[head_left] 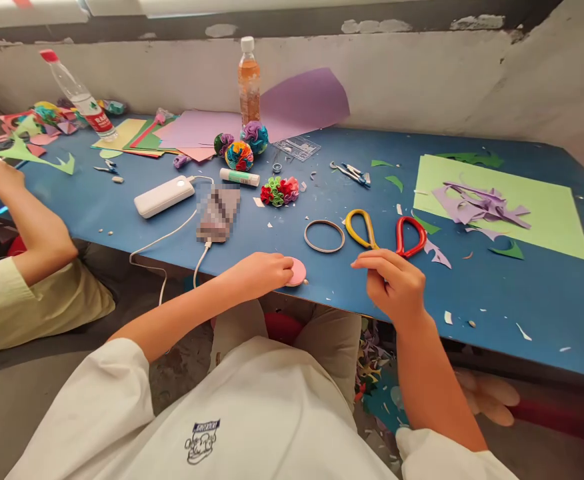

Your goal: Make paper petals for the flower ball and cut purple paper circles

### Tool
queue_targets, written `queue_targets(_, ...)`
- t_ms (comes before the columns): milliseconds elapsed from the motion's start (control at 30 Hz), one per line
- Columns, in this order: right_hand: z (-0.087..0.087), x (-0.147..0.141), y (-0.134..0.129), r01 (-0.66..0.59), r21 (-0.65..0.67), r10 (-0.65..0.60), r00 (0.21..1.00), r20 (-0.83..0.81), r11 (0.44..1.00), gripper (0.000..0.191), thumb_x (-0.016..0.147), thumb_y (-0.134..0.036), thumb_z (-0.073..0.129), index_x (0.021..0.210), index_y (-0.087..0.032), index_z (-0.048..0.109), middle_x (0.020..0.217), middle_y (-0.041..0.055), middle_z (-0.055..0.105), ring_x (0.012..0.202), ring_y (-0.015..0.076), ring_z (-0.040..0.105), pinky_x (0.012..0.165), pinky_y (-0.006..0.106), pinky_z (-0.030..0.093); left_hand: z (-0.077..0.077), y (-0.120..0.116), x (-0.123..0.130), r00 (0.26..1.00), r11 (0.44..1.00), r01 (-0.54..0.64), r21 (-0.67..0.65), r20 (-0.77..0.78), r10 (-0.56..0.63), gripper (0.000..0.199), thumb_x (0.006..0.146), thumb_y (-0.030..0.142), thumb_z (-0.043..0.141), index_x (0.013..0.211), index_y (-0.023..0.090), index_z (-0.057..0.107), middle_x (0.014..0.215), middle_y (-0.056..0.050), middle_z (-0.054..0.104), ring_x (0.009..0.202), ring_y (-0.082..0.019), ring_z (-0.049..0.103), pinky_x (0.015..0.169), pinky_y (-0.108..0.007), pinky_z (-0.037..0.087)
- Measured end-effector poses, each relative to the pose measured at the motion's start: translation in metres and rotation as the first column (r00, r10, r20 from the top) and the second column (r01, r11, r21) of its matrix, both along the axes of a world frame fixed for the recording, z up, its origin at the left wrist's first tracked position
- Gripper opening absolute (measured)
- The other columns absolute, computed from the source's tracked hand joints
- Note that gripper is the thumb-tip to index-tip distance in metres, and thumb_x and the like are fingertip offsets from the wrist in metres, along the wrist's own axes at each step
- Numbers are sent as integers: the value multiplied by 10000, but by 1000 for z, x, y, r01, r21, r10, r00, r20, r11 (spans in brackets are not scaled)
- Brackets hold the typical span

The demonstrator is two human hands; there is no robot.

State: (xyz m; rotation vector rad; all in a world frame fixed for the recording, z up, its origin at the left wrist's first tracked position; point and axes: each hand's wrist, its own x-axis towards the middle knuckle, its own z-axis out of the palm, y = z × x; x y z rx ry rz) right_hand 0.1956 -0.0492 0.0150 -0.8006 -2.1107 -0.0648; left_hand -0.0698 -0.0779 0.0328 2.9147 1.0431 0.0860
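Near the table's front edge, the curled fingers of my left hand hold the left side of a round pink disc. My right hand is raised at the table edge with its fingers bent inward; whatever they may hold is hidden. Just beyond it are scissors with one yellow handle and one red handle, spread apart. Their blades are out of sight behind my right hand. Between my hands, a little farther back, lies a thin brown ring.
A phone is cabled to a white power bank. Behind stand a glue stick, paper flower balls and a drink bottle. Purple scraps lie on green paper at right. Another person's arm works at far left.
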Motion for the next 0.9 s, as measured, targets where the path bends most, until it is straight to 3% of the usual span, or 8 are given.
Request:
queue_targets(200,-26,21,-41,186,-83,-194,976,-101,979,304,785,11,449,722,-237,614,744,-10,696,646,131,664,542,246,505,0,1,10,995,998,52,21,-83,-50,232,886,15,418,905,121,623,830,-89,611,760,-178,590,506,-266,330)
queue_targets(400,-40,39,-67,335,-204,-369,916,-156,920,308,794,-25,427,705,-251,616,712,-7,681,669,168,679,605,310,550,-7,14,0,1000,1000,17,3,-11,-17,151,933,205,435,848,173,556,857,-54,589,786,-158,572,559,-238,382)
queue_targets(500,-46,41,-74,353,-243,-398,902,-170,904,300,793,-36,429,705,-252,617,705,-7,676,677,174,680,615,320,557,-4,7,-12,986,997,-44,-64,157,53,151,906,216,388,848,183,524,877,-50,592,741,-151,544,613,-249,402)
queue_targets(567,-48,40,-77,350,-250,-399,899,-181,903,294,796,-36,433,705,-252,610,705,-8,675,677,176,680,612,322,554,-6,-8,-24,913,969,-136,-205,355,203,151,870,237,379,792,192,500,826,-53,581,714,-160,516,665,-277,412)
queue_targets(667,-48,36,-81,333,-244,-383,902,-200,911,300,795,-21,434,714,-256,602,716,-9,677,676,177,677,602,324,546,-23,-49,-42,703,839,-289,-461,493,512,281,868,382,346,672,204,440,734,-58,559,684,-166,491,693,-303,428)
queue_targets(767,-45,31,-83,295,-239,-346,915,-210,925,319,791,0,428,733,-260,603,720,-13,676,667,171,671,595,318,539,-63,-97,-57,577,699,-432,-569,421,700,461,925,452,174,643,201,438,670,-60,546,651,-163,514,658,-293,453)
queue_targets(833,-44,26,-81,254,-245,-306,930,-204,935,321,789,6,430,741,-260,605,722,-15,676,661,166,669,585,307,535,-99,-127,-67,487,541,-528,-654,289,825,479,941,463,229,638,190,480,662,-52,579,659,-159,558,658,-273,473)
queue_targets(900,-41,20,-75,207,-259,-260,947,-190,943,319,792,2,430,748,-258,610,727,-11,678,666,165,669,584,303,538,-134,-154,-79,373,334,-631,-701,103,922,404,910,448,373,659,181,543,700,-46,644,697,-173,620,669,-266,498)
